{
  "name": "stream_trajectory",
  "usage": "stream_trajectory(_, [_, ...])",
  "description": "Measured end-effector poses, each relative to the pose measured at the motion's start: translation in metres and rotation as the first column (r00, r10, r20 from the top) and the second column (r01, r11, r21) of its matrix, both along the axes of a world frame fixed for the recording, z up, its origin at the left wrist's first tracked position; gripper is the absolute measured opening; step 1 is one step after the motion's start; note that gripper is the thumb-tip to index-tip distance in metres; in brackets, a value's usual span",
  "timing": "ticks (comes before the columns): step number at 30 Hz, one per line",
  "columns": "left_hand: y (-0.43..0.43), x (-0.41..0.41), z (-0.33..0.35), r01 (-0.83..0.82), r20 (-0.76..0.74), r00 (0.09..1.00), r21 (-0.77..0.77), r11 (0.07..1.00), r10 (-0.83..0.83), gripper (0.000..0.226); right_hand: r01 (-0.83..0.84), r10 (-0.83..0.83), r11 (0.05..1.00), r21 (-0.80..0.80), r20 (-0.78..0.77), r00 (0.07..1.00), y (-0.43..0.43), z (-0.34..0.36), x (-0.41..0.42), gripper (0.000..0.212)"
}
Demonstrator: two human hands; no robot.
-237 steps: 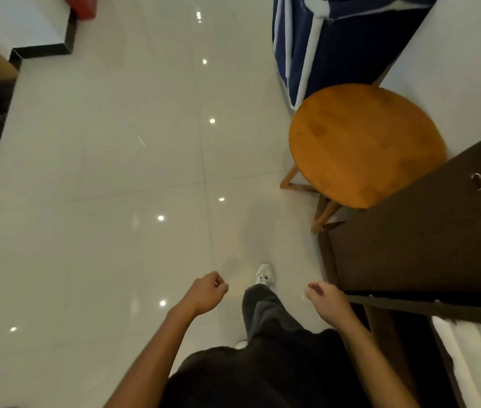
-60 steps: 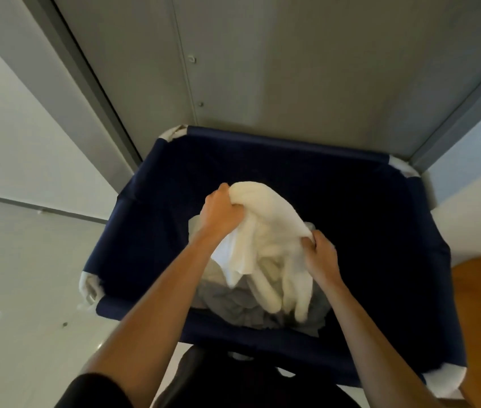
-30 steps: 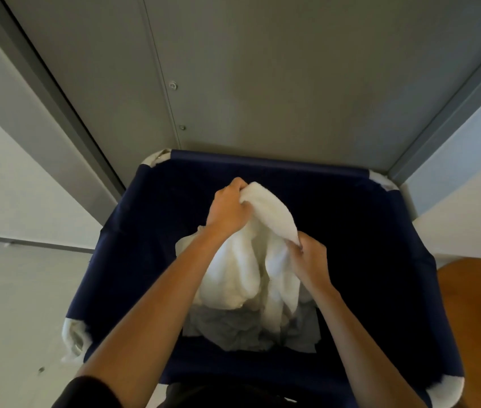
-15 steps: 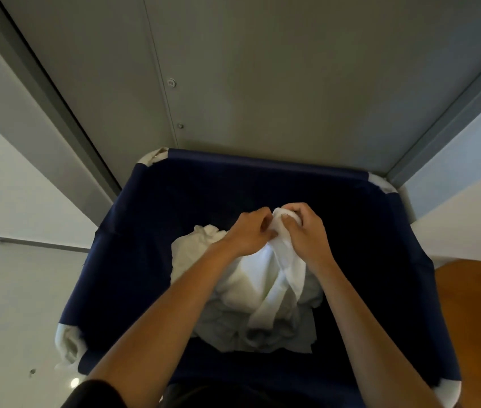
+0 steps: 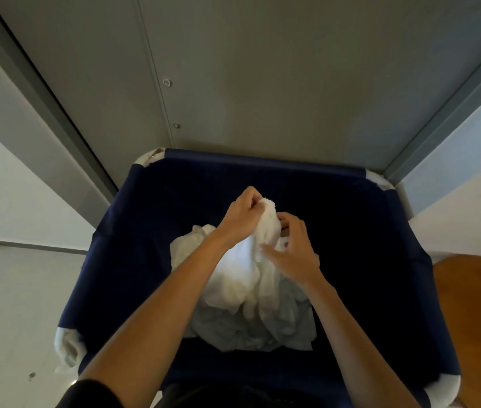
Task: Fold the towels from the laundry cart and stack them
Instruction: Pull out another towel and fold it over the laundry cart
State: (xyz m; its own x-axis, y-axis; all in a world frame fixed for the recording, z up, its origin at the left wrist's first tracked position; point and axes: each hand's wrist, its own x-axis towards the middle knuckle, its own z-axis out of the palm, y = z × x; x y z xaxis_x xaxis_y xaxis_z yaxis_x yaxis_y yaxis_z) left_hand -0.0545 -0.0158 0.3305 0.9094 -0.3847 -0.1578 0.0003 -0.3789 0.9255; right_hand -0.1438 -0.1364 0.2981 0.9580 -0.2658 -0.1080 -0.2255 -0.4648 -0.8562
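White terry cloth was in hand above the cart. The white towel (image 5: 245,269) hung bunched from the left hand (image 5: 243,214), whose fingers were curled round its topmost fold. Its lower part draped onto a heap of pale grey cloth (image 5: 233,328) at the bottom of the navy laundry cart (image 5: 262,161). The right hand (image 5: 295,254) lay just beside the left and lower, thumb against the towel's near face and fingers curled behind a fold, pinching it. Both hands were inside the line of the cart's rim. A round wooden stool (image 5: 474,304) stood beside the cart's right side, and a grey panel (image 5: 233,69) stood behind it.

Assessment: the step in hand was retrieval, the hands apparently seeking an edge or corner. No fold had been made and no stack was visible. The next move would call for finding two adjacent corners, lifting the towel clear so that the grey cloth is not dragged out with it, and carrying it to a flat surface. None was in view apart from the stool's seat.
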Motion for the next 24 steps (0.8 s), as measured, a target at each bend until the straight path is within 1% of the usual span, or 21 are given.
stream_trajectory(1, [0.0, 0.0, 0.001, 0.005, -0.009, 1.0, -0.002, 1.0, -0.005, 0.019, 0.007, -0.008, 1.0, -0.006, -0.024, 1.0, 0.005, -0.002, 0.002, 0.053])
stream_trajectory(3, [0.002, 0.001, 0.001, 0.012, -0.019, 1.0, 0.02, 1.0, -0.011, 0.017, 0.048, -0.049, 0.998, -0.036, -0.032, 0.998, 0.011, -0.003, 0.005, 0.021])
stream_trajectory(4, [0.005, 0.001, 0.0, 0.008, -0.021, 1.0, 0.046, 0.999, -0.007, 0.015, 0.06, -0.061, 0.997, -0.05, -0.021, 0.998, 0.012, -0.002, 0.006, 0.009])
stream_trajectory(5, [0.009, 0.003, 0.0, -0.005, -0.022, 1.0, 0.078, 0.997, 0.007, 0.013, 0.056, -0.056, 0.997, -0.058, -0.009, 0.998, 0.011, -0.002, 0.007, 0.006])
stream_trajectory(7, [0.017, 0.008, -0.001, -0.055, -0.036, 0.997, 0.133, 0.99, 0.061, 0.01, -0.02, 0.018, 0.998, -0.065, -0.043, 0.999, 0.005, 0.0, 0.008, 0.005])
stream_trajectory(9, [0.025, 0.013, -0.001, -0.098, -0.075, 0.991, 0.155, 0.983, 0.111, 0.01, -0.126, 0.113, 0.988, -0.092, -0.136, 0.984, -0.001, -0.002, 0.008, 0.01])
stream_trajectory(10, [0.028, 0.014, -0.002, -0.1, -0.094, 0.989, 0.17, 0.98, 0.117, 0.01, -0.139, 0.12, 0.985, -0.107, -0.167, 0.979, -0.004, -0.005, 0.008, 0.012])
stream_trajectory(11, [0.03, 0.015, -0.002, -0.086, -0.107, 0.988, 0.194, 0.977, 0.109, 0.01, -0.111, 0.09, 0.987, -0.115, -0.172, 0.981, -0.005, -0.007, 0.007, 0.014])
stream_trajectory(13, [0.031, 0.015, -0.002, -0.043, -0.112, 0.991, 0.26, 0.965, 0.074, 0.011, -0.012, 0.001, 0.993, -0.115, -0.103, 0.995, -0.004, -0.005, 0.006, 0.015])
stream_trajectory(15, [0.032, 0.013, -0.001, 0.02, -0.096, 0.995, 0.339, 0.941, 0.013, 0.012, 0.038, -0.039, 0.996, -0.076, -0.013, 0.999, -0.001, 0.004, 0.008, 0.017])
stream_trajectory(16, [0.031, 0.012, -0.001, 0.062, -0.095, 0.995, 0.349, 0.935, -0.031, 0.012, 0.034, -0.034, 0.998, -0.061, 0.004, 0.999, 0.0, 0.011, 0.01, 0.017])
stream_trajectory(18, [0.027, 0.007, 0.002, 0.174, -0.112, 0.983, 0.269, 0.947, -0.148, 0.02, -0.014, 0.013, 0.999, -0.048, -0.018, 1.0, 0.002, 0.021, 0.017, 0.015])
stream_trajectory(19, [0.023, 0.004, 0.004, 0.247, -0.12, 0.967, 0.216, 0.945, -0.225, 0.029, -0.043, 0.041, 0.998, -0.05, -0.034, 0.999, 0.003, 0.023, 0.02, 0.014])
stream_trajectory(20, [0.019, 0.001, 0.005, 0.323, -0.115, 0.945, 0.199, 0.925, -0.305, 0.036, -0.064, 0.061, 0.996, -0.064, -0.04, 0.997, 0.005, 0.024, 0.022, 0.016])
stream_trajectory(22, [0.01, -0.003, 0.003, 0.412, -0.071, 0.909, 0.283, 0.866, -0.41, 0.044, -0.045, 0.041, 0.995, -0.088, -0.043, 0.998, 0.006, 0.024, 0.024, 0.025])
stream_trajectory(23, [0.006, -0.005, 0.002, 0.403, -0.034, 0.908, 0.347, 0.847, -0.418, 0.044, -0.018, 0.015, 0.996, -0.085, -0.032, 0.999, 0.006, 0.025, 0.025, 0.024])
stream_trajectory(24, [0.003, -0.006, 0.0, 0.368, 0.008, 0.915, 0.399, 0.84, -0.404, 0.04, 0.007, -0.007, 0.997, -0.078, -0.009, 1.0, 0.005, 0.026, 0.025, 0.018])
